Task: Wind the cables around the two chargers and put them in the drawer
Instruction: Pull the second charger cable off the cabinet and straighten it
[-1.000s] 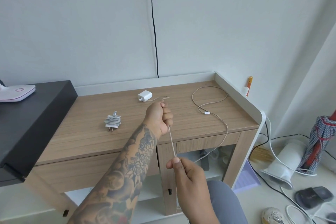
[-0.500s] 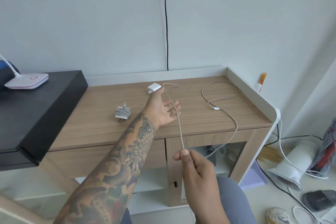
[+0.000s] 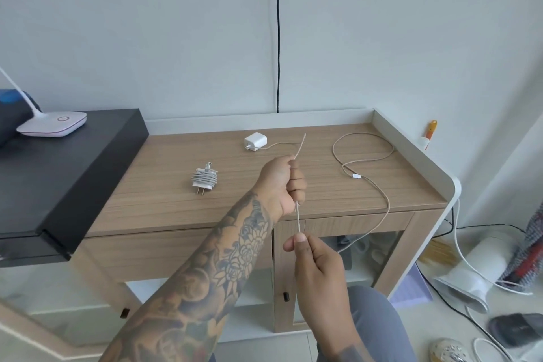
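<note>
Stretching taut between left hand (image 3: 282,182) and right hand (image 3: 316,261): beige cable (image 3: 298,217).

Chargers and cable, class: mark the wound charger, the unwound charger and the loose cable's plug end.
Wound charger (image 3: 204,181): head view, on its wrapped cable coils.
Unwound charger (image 3: 255,141): head view, on its white top face.
Cable plug end (image 3: 356,176): head view, on the white connector.

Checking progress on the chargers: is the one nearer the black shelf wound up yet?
Wound. The left charger has its cable coiled tightly around its body, prongs pointing toward the table's front edge.
</note>
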